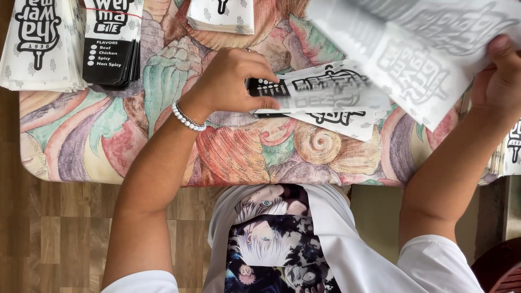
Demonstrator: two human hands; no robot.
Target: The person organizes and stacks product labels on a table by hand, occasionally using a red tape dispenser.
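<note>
Left hand [230, 76] presses fingertips on a folded printed paper sleeve [320, 95]; right hand [499, 70] grips a blurred sheet [412, 49], far right.

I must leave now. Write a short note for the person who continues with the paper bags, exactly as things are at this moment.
Left hand: fingers pressing on the flat printed bag that lies on the table, on top of other loose bags.
Right hand: holding up a blurred white printed sheet by its edge, above the table.
Done, by the look: stacks of bags and at far left, another at top centre.
Left: the loose bags under the left hand, and the sheet in the right hand.
</note>
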